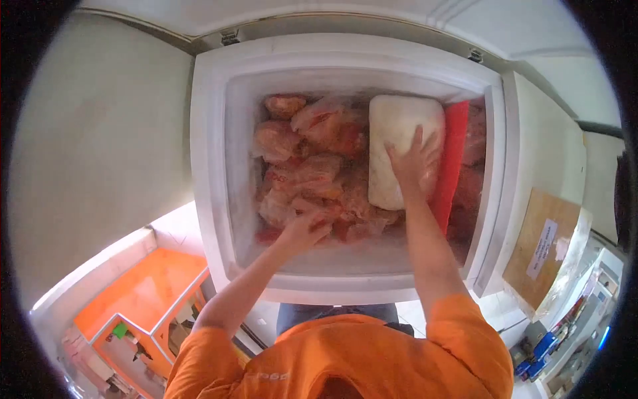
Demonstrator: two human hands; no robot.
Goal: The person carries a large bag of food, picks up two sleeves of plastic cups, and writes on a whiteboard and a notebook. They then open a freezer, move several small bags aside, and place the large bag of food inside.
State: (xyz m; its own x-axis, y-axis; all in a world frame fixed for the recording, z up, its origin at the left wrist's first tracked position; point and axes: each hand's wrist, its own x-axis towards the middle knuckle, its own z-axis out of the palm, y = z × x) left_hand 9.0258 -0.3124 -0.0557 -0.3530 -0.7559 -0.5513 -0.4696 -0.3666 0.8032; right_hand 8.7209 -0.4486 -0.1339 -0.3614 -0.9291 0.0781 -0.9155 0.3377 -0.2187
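Observation:
My right hand lies on a white rounded block, with its fingers spread across the top. The block rests inside an open chest freezer, beside an upright red divider. Lower left of the block, my left hand is down among clear plastic bags of frozen reddish meat. Its fingers curl onto one bag near the front, and their tips are partly hidden in the plastic. More bagged meat fills the back of this compartment.
Right of the divider, more reddish packages lie in a narrow compartment. A wooden board with a paper label is at the right. An orange-topped counter stands lower left, and shelves with blue packs lower right.

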